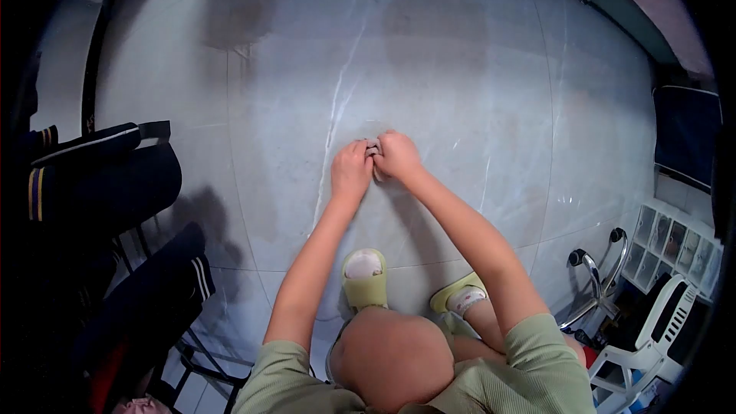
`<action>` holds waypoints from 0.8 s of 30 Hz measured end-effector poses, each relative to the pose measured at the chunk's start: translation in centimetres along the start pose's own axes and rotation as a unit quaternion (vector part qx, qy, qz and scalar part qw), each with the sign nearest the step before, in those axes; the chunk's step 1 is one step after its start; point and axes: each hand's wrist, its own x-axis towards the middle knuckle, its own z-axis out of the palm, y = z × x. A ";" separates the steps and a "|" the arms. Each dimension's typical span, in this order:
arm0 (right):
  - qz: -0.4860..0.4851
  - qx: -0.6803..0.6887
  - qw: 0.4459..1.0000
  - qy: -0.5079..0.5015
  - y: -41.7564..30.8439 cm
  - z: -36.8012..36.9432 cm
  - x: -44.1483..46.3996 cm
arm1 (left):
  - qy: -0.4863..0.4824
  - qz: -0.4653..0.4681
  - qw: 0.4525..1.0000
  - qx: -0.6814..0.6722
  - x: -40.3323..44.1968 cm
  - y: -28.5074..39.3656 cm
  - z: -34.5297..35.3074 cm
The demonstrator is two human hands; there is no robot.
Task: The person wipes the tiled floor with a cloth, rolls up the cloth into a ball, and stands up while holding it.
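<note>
Greyish lump (373, 149) pinched by both hands (351, 170) (399, 156)

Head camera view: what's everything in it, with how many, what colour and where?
small item, too hidden to identify: 1, greyish, between both hands
tiled floor: 1, pale grey with white veins, under everything
slippers: 2, yellow-green, on the feet
socks: 2, whitish, in the slippers
striped cloth items: several, navy or black, left
chrome frame with casters: 1, silver and black, lower right
slotted plastic piece: 1, white, lower right corner
compartment unit: 1, white, right edge
fabric panel: 1, dark blue, right edge
sleeves: 2, light green, bottom
left hand: 1, bare, centre
right hand: 1, bare, centre
</note>
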 end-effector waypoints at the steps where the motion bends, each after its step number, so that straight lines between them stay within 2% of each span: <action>1: 0.015 0.019 0.999 -0.022 0.5 -0.2 0.0 | -0.006 -0.016 1.000 -0.018 -0.2 0.2 0.0; 2: 0.030 0.038 0.998 -0.044 1.0 -0.3 -0.1 | -0.030 -0.044 0.998 -0.031 -0.3 0.0 0.3; 5: 0.115 0.224 0.967 -0.048 2.9 -0.6 -0.5 | -0.134 -0.157 0.957 -0.205 0.0 1.3 -1.6; 6: 0.143 0.293 0.941 -0.094 3.4 -1.0 -0.5 | -0.137 -0.146 0.958 -0.207 0.2 1.7 -2.1; 9: 0.170 0.396 0.896 -0.108 3.6 -0.9 -0.6 | -0.142 -0.107 0.965 -0.191 0.7 2.6 -2.9; 12: 0.189 0.437 0.874 -0.097 3.8 -0.6 -0.7 | -0.147 -0.072 0.974 -0.156 1.1 2.5 -2.8; 15: 0.220 0.506 0.824 -0.131 4.7 -0.8 -1.1 | -0.156 -0.070 0.969 -0.180 1.6 1.3 -2.0; 18: 0.233 0.459 0.843 -0.158 3.2 -4.0 -2.2 | -0.165 -0.062 0.963 -0.205 1.6 0.8 -1.8; 21: 0.183 0.393 0.882 -0.184 4.1 -4.1 -2.2 | -0.158 -0.060 0.967 -0.193 1.7 0.9 -2.1; 24: 0.141 0.425 0.887 -0.115 4.4 -3.7 -1.4 | -0.113 -0.052 0.976 -0.181 2.7 0.3 -2.2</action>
